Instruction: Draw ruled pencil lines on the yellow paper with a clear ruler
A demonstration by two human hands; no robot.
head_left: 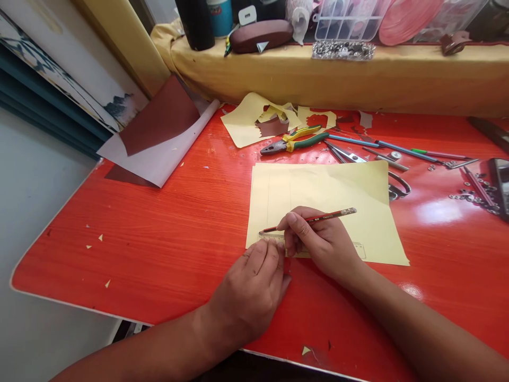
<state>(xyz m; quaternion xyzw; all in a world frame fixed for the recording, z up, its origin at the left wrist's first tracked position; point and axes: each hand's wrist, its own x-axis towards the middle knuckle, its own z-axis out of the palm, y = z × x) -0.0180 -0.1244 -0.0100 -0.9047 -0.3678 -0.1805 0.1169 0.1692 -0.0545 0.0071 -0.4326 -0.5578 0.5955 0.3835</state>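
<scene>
The yellow paper [330,185] lies flat near the middle of the red table [170,228], with faint pencil lines running down its left part. A clear ruler [360,249] lies along its near edge. The left hand [252,286] has its fingers bunched together, the tips pressing down at the ruler's left part; whether the thumb also grips it, I cannot tell. The right hand [318,239] pinches a red and dark pencil [332,216] between thumb and fingers, its point touching the paper beside the ruler's left end and its eraser end slanting up to the right.

Just beyond the paper lie pliers [294,142] with yellow and green handles, and a metal tool [350,155] partly covered by the sheet. Behind the pliers are cut yellow scraps [246,122]. Blue pens [352,140] stretch off to the right, toward small metal rings [467,197] near a dark device [500,183] at the edge of view. A brown sheet with a pale back [163,114] curls at the far left. Along the back, a yellow-draped ledge [278,79] holds a black bottle [194,24], a maroon case [260,36], a clear compartment box [348,21] and a packet of metal pieces [343,50].
</scene>
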